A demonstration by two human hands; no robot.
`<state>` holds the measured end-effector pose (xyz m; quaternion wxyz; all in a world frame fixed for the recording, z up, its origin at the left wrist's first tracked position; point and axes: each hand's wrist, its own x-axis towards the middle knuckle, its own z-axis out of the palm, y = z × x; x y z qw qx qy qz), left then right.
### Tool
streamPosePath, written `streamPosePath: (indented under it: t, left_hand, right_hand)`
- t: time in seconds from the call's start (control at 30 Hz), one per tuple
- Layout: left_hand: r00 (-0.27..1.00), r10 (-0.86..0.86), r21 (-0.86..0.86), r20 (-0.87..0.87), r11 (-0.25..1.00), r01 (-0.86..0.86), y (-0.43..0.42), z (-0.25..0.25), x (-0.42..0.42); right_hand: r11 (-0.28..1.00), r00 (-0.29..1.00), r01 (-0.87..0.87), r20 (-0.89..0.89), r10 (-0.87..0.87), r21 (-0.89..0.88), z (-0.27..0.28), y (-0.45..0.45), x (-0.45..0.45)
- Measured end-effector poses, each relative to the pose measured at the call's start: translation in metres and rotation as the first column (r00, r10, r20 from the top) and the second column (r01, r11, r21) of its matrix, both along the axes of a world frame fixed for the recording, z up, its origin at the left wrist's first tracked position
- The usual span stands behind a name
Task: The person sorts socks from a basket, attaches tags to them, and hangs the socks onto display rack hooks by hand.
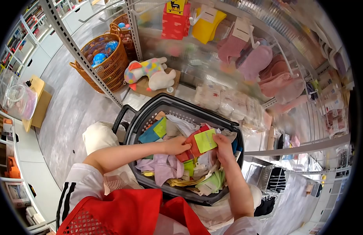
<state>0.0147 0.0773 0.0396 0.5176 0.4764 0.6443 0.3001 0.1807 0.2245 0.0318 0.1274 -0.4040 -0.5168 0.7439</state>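
Note:
Over a dark grey shopping basket (165, 102), both my hands hold a red folded fabric piece (195, 148) with a lime-green label (205, 140); its exact kind is unclear. My left hand (176, 145) is closed on its left edge, fingers pinching the cloth. At the label's right side, my right hand (223, 146) grips with the thumb on the card. Below them, the basket is full of loose clothing and packed textiles, among them a lilac garment (162, 166), a blue and lime pack (153, 132) and a pale green piece (212, 182).
Display hooks carry a red patterned pack (175, 23), a yellow one (208, 25) and pink items (233, 45). A spotted plush toy (146, 71) lies behind the basket. Wicker baskets (107, 68) with balls stand at the left. A metal upright (77, 49) rises nearby.

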Motion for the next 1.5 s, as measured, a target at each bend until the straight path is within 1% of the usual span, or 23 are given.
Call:
streamPosePath:
  t: [0.03,0.13,0.23,0.3,0.33,0.37,0.4,0.43,0.47,0.5,0.53,0.57,0.63,0.67,0.73,0.77,0.83,0.93,1.0,1.23,1.3,1.4,1.5]
  left_hand:
    - [0.992,-0.077,-0.017,-0.098,0.997,0.076,0.001,0.005,0.001]
    - [0.993,-0.006,0.178,-0.121,0.984,0.027,-0.002,0.008,0.000]
    - [0.988,0.154,0.391,-0.020,0.911,-0.134,-0.002,0.004,0.004]
    - [0.988,0.142,0.368,-0.052,0.923,-0.113,-0.004,0.019,0.005]
    - [0.988,0.140,0.361,-0.070,0.927,-0.106,-0.004,0.027,0.002]
    - [0.995,0.092,0.386,0.047,0.917,-0.103,-0.004,0.029,-0.005]
    - [0.979,0.191,0.384,0.064,0.901,-0.201,-0.008,0.041,-0.011]
    - [0.954,0.287,0.379,0.081,0.877,-0.296,-0.015,0.061,-0.017]
    - [0.920,0.380,0.374,0.095,0.843,-0.387,-0.021,0.077,-0.025]
    - [0.856,0.511,0.535,0.072,0.705,-0.466,-0.026,0.087,-0.039]
    - [0.753,0.550,0.476,0.361,0.585,-0.656,-0.032,0.102,-0.051]
    - [0.633,0.568,0.439,0.525,0.457,-0.774,-0.041,0.127,-0.064]
    - [0.572,0.635,0.616,0.520,0.185,-0.765,-0.057,0.155,-0.097]
    - [0.509,0.644,0.620,0.571,0.069,-0.782,-0.063,0.160,-0.115]
    - [0.412,0.522,0.517,0.747,-0.067,-0.853,-0.072,0.188,-0.141]
    - [0.389,0.497,0.502,0.776,-0.112,-0.858,-0.073,0.191,-0.156]
    - [0.344,0.442,0.463,0.828,-0.195,-0.865,-0.071,0.193,-0.181]
    - [0.289,0.436,0.372,0.852,-0.117,-0.921,-0.065,0.199,-0.200]
    - [0.331,0.425,0.391,0.843,-0.060,-0.919,-0.059,0.188,-0.213]
    - [0.242,0.330,0.242,0.912,0.040,-0.969,-0.043,0.189,-0.219]
    - [0.239,0.312,0.235,0.920,0.050,-0.971,-0.041,0.185,-0.219]
    - [0.248,0.365,0.246,0.897,0.052,-0.968,-0.042,0.182,-0.219]
    - [0.341,0.576,0.457,0.743,-0.065,-0.887,-0.039,0.178,-0.221]
  right_hand:
    - [0.998,1.000,-0.002,-0.006,0.002,0.057,-0.002,0.002,0.002]
    - [0.930,1.000,0.008,-0.002,-0.008,0.366,0.007,0.005,0.002]
    - [0.763,0.996,-0.061,0.084,0.008,0.643,0.043,-0.014,0.001]
    - [0.538,0.995,-0.097,0.102,0.021,0.837,0.046,-0.026,-0.002]
    - [0.575,0.983,-0.162,0.181,0.026,0.802,0.052,-0.036,-0.006]
    - [0.563,0.997,-0.073,0.074,0.022,0.823,0.057,-0.045,-0.017]
    - [0.556,0.999,0.020,-0.037,0.020,0.831,0.063,-0.053,-0.027]
    - [0.602,0.993,0.061,-0.107,0.041,0.796,0.081,-0.059,-0.041]
    - [0.759,0.969,0.105,-0.239,0.069,0.642,0.084,-0.061,-0.057]
    - [0.788,0.939,0.101,-0.320,0.125,0.607,0.095,-0.067,-0.079]
    - [0.816,0.900,0.093,-0.399,0.177,0.571,0.110,-0.077,-0.103]
    - [0.811,0.855,0.093,-0.463,0.232,0.578,0.127,-0.090,-0.128]
    - [0.742,0.777,0.096,-0.516,0.361,0.664,0.161,-0.115,-0.175]
    - [0.671,0.747,0.109,-0.506,0.432,0.733,0.177,-0.122,-0.197]
    - [0.467,0.792,0.098,-0.353,0.498,0.879,0.203,-0.130,-0.234]
    - [0.559,0.768,0.086,-0.412,0.490,0.825,0.213,-0.138,-0.251]
    - [0.450,0.760,0.186,-0.418,0.498,0.873,0.216,-0.144,-0.275]
    - [0.297,0.792,0.256,-0.376,0.481,0.920,0.214,-0.139,-0.299]
    - [0.189,0.813,0.285,-0.341,0.473,0.940,0.207,-0.132,-0.306]
    - [0.374,0.826,0.178,-0.345,0.447,0.910,0.209,-0.124,-0.312]
    - [0.329,0.810,0.220,-0.360,0.463,0.918,0.206,-0.121,-0.313]
    - [0.305,0.801,0.249,-0.373,0.469,0.919,0.200,-0.117,-0.315]
    - [0.285,0.818,0.221,-0.336,0.466,0.933,0.189,-0.113,-0.317]
